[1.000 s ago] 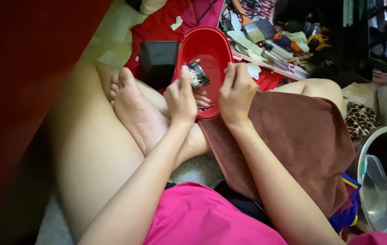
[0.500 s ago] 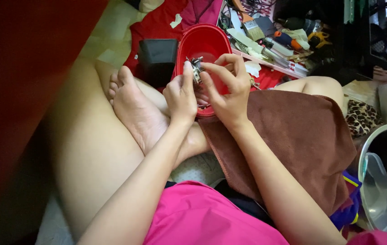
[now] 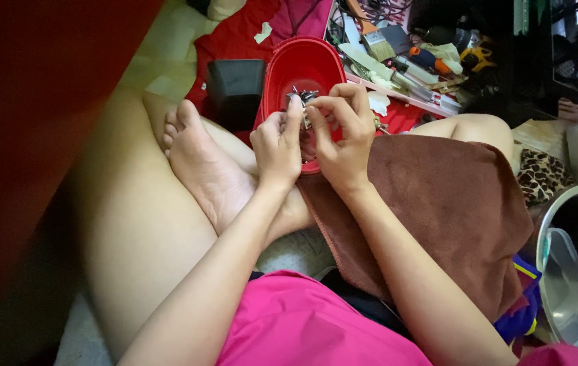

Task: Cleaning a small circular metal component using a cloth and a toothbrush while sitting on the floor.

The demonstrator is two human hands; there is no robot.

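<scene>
Head view: left hand [image 3: 276, 144] and right hand [image 3: 343, 135] meet at frame centre, fingertips pinching small metal part [image 3: 300, 97] over red bowl [image 3: 302, 64]. Bowl balanced against legs, black box [image 3: 236, 88] beside it at left, brown towel [image 3: 438, 203] at right. Risk, judged: tiny part slips from pinch into floor clutter; bowl tips if knee shifts.

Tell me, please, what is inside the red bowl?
Above the red bowl, both hands, left hand and right hand, pinch a small metal piece. The far inner wall shows bare red; the hands cover the near half, so anything lying there cannot be seen.
</scene>
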